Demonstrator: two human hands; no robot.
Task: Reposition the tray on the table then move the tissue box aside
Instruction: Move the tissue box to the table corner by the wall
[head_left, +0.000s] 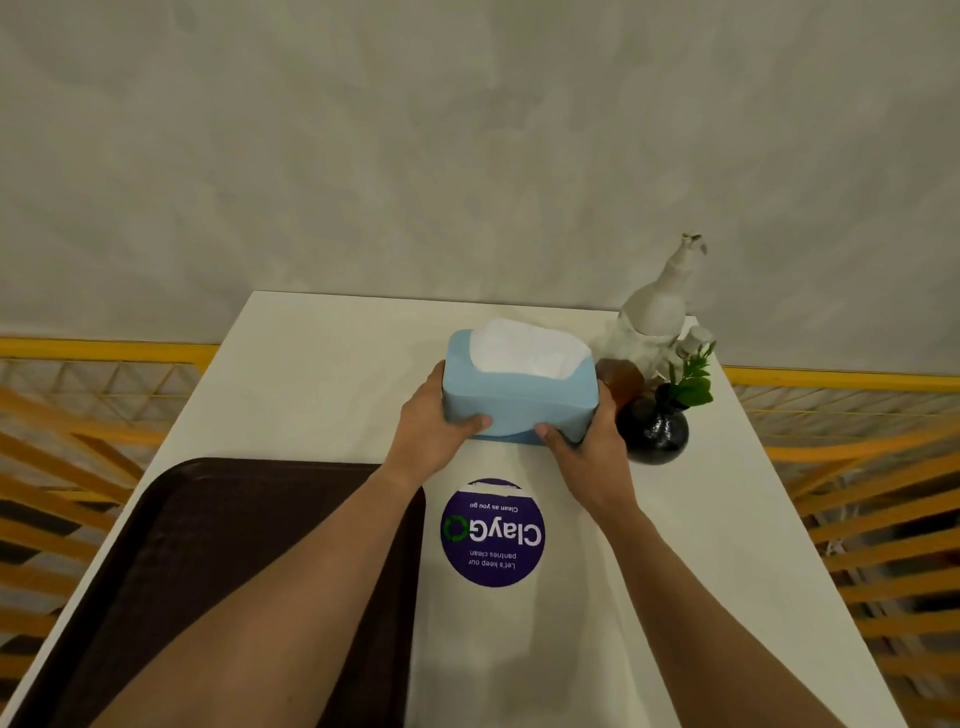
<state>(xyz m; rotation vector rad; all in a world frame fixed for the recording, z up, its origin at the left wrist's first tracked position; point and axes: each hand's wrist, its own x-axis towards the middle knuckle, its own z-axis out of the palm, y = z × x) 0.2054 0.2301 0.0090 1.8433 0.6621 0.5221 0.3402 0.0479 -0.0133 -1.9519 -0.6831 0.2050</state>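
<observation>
Gripping the tissue box (519, 400) — left hand (434, 426), right hand (584, 449) — over white table (322, 364), grey wall (415, 130) behind

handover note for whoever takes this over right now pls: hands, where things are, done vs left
Left hand: grip on the left end of the tissue box.
Right hand: grip on its right end, close to the black vase.
Tissue box: mid-table, toward the far edge, beyond the purple sticker.
Tray: brown, empty, at the near left of the white table; nobody is holding it, so that step looks done.
Left: move the box aside and let go. Mind the vase and the white bottle on the right.
</observation>
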